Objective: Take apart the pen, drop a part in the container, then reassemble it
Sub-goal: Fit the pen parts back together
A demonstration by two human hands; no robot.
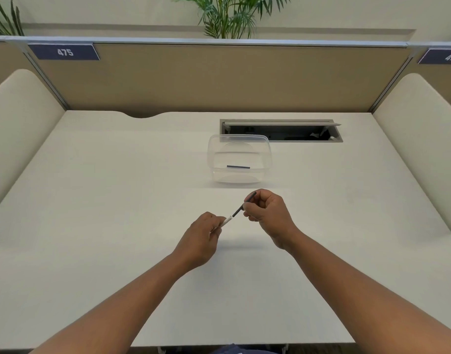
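At the centre of the frame, above the white bench [117,200], the left hand [199,238] pinched a white plastic pen barrel [226,222], while the right hand [267,215] gripped a thin dark refill rod [237,212] at the barrel's open end. Higher up, right of centre, a clear plastic container [266,159] held a short dark pen piece [238,167].

Both forearms were bare to the frame's edge, with no sleeves showing. The left hand [201,238] and right hand [267,215] wore no gloves, rings or watch.
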